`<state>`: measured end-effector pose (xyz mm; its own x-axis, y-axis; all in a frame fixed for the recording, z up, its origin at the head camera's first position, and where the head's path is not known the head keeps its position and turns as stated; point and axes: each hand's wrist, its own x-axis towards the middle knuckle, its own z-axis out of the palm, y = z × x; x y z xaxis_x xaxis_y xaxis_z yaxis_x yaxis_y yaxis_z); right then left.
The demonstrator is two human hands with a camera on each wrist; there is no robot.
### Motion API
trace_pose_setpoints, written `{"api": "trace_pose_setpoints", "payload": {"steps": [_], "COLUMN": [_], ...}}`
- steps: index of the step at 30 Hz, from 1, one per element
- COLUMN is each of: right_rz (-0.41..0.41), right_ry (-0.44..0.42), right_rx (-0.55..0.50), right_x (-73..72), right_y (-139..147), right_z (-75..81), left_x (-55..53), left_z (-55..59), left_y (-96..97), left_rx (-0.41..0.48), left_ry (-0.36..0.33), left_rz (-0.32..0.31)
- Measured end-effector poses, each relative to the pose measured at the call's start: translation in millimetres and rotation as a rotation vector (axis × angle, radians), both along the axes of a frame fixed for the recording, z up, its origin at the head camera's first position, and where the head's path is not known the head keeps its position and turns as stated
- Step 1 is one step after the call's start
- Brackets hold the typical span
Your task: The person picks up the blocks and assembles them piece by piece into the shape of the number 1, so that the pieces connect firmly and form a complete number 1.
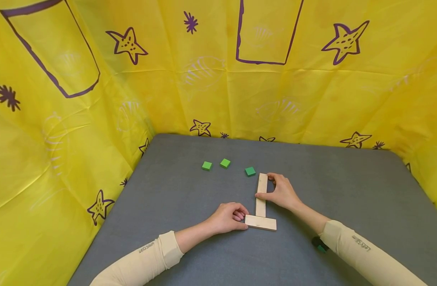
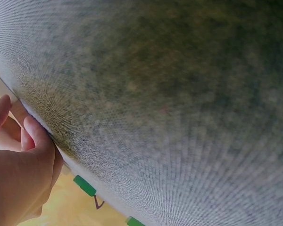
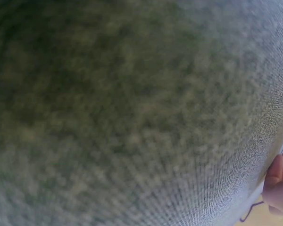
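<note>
Fingers of the left hand were curled, their tips pressed against the left end of the short plank, which lay flat and crosswise low in the frame, just right of centre. The grip looked like a brace, probably to keep that piece from sliding. In the left wrist view the same hand filled the lower left corner, thumb and a fingertip against a pale wooden edge; the grey mat took up nearly everything else.

Right hand, a little higher in the frame, grasped the long plank from its right side: thumb against the near part of its edge, fingers hooked over the far end. That plank lay flat, running away from the camera, its near end butted against the short plank's long side, so the two made an upside-down T. The hold seemed meant to steer it square to the crosspiece. The right wrist view gave only blurred mat and a sliver of fingers at the lower right edge.

A dark green-tipped object sat beside the right sleeve, identity unclear.

Farther up, three green blocks lay in a loose row, untouched; the rightmost sat just beside the long plank's far end.

Beyond, a yellow sheet with purple stars walled the table.
</note>
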<state>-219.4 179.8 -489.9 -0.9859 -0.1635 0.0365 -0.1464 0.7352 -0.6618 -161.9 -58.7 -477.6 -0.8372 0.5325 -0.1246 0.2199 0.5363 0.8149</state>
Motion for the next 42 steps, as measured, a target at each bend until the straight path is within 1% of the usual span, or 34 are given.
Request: {"api": "trace_pose_setpoints", "payload": {"steps": [14,22,28,31,36,39,42], "right_rz": [0.027,0.039,0.056,0.052,0.02,-0.024,-0.07], "right_ry": [-0.002,-0.011,-0.013,-0.025,-0.066,-0.113,-0.173], "right_rx": [0.012,-0.012,-0.05,-0.061,-0.127,-0.204,-0.31], "right_x": [-1.0,-1.4,-2.3,-2.9,-3.6,-3.1,-1.3], "right_y": [-1,1,4,5,7,9,10], "right_z": [-0.6,-0.9,-1.0,-0.6,2.9,4.7,7.2], "left_x": [-0.8,0.2,0.6,0.2,0.0,-0.4,-0.9], "left_z": [-1.1,-0.4,0.6,0.3,-0.8,-2.0,-3.0], "left_y": [-1.6,-1.6,-1.3,-1.2,-0.9,-0.5,0.0], "left_rx": [0.008,0.007,0.001,0.003,0.017,0.026,0.031], "left_ry": [0.006,0.008,0.013,0.016,0.012,0.012,0.01], "left_rz": [-0.001,0.001,0.003,0.002,-0.001,-0.003,-0.001]}}
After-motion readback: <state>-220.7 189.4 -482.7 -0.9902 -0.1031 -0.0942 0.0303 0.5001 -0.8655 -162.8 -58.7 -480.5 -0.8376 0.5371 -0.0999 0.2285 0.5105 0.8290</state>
